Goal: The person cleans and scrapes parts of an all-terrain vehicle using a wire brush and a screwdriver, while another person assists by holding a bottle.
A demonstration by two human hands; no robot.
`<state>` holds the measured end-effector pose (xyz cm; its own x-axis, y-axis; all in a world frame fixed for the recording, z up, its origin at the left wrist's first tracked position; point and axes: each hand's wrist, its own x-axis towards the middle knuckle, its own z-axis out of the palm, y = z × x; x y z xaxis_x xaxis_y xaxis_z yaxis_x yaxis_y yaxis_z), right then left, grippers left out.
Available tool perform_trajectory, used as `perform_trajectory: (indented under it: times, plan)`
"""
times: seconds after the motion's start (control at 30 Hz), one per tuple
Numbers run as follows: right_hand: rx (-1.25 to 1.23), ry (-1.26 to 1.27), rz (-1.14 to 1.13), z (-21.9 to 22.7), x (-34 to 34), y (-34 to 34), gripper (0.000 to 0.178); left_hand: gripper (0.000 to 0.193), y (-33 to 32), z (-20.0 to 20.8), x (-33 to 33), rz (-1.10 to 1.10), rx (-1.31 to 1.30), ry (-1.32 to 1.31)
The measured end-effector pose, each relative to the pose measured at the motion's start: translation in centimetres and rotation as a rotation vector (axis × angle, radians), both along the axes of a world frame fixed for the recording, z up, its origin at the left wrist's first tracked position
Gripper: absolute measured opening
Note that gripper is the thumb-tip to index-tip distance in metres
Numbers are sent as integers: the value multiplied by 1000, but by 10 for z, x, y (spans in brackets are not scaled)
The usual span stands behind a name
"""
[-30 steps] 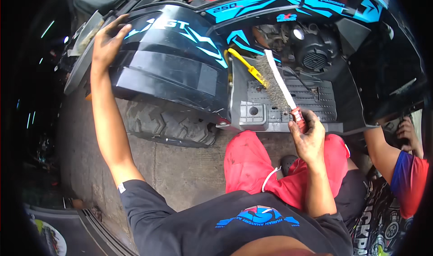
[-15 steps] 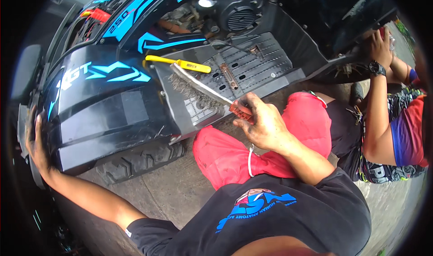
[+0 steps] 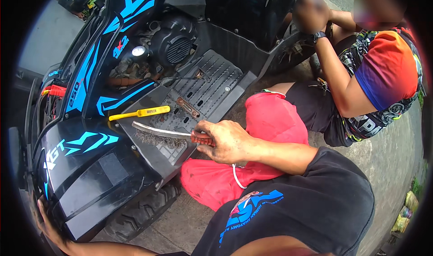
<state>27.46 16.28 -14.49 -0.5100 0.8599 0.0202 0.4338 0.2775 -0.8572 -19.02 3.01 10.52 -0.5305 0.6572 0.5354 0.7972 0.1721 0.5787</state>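
My right hand [image 3: 223, 141] grips the red-orange handle of a wire brush [image 3: 164, 130], thumb and fingers wrapped around it. The brush's curved metal back points left, its grey bristles facing down over the near end of the black ridged footrest [image 3: 212, 80] of a quad bike. I cannot tell whether the bristles touch it. At the lower left, my left hand [image 3: 50, 229] rests with stretched fingers against the outer end of the black fender [image 3: 103, 179]. Just beyond the brush, a yellow-handled tool [image 3: 142, 113] lies across the footrest and the fender edge.
At right another person [image 3: 383, 75] crouches by the rear wheel, both hands near it. The engine [image 3: 173, 41] sits beyond the footrest. Below the fender is a knobby tire [image 3: 144, 213]. My knees in red trousers [image 3: 275, 120] are close to the footrest's near edge.
The view has turned, so the quad bike and the other person sit further left. The wire brush in my right hand has swung to a more level angle. My left hand stays at the fender.
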Motion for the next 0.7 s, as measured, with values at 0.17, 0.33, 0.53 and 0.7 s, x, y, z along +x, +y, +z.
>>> perform_trajectory:
  times: [0.17, 0.33, 0.53, 0.7]
  plan:
    - [-2, -40, 31, -3, -5, 1, 35, 52, -5, 0, 0, 48, -4, -36]
    - [-14, -56, 38, -7, 0, 3, 36, 50, -3, -4, -2, -5, 10, -152]
    - [204, -38, 71, -1, -4, -1, 34, 42, -1, -2, 12, -36, 41, -49]
    - [98, -10, 61, -9, -2, -4, 35, 39, 0, -1, 18, 49, 30, -103]
